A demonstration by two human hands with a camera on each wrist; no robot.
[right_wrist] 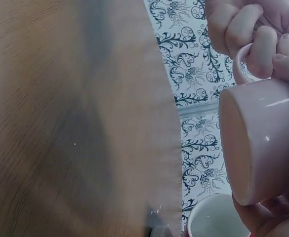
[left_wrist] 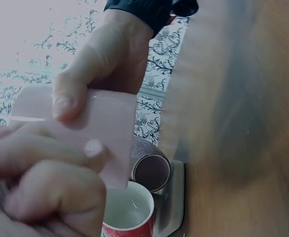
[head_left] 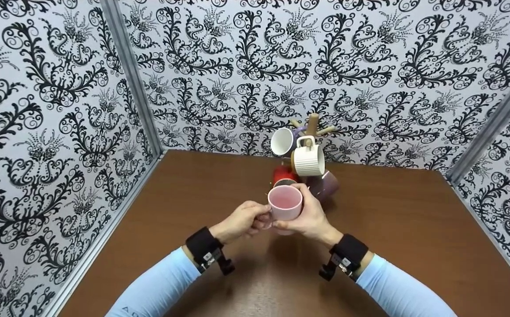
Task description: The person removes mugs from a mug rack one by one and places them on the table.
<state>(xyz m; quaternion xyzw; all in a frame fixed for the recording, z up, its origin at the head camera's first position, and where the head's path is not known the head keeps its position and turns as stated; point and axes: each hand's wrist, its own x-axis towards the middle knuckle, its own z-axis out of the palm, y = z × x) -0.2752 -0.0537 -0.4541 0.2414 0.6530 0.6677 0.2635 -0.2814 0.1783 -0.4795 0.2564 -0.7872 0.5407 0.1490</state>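
Note:
A pink mug (head_left: 286, 212) is held up above the table between both hands, its mouth tipped toward the head camera. My left hand (head_left: 248, 219) pinches its handle (right_wrist: 240, 64), which shows in the right wrist view. Round the mug's far side curls my right hand (head_left: 310, 215), its thumb across the front of the wall. In the left wrist view the right thumb lies on the pink wall (left_wrist: 109, 116). Just behind is a wooden mug tree (head_left: 313, 123) with a white ribbed mug (head_left: 308, 162) hanging by its handle.
Also on the mug tree are a white-lined mug with a purple handle (head_left: 282, 141), a red mug (head_left: 283, 174) and a dark purple mug (head_left: 325, 185). The brown table (head_left: 193, 185) is bounded by patterned walls (head_left: 237, 66) at the back and sides.

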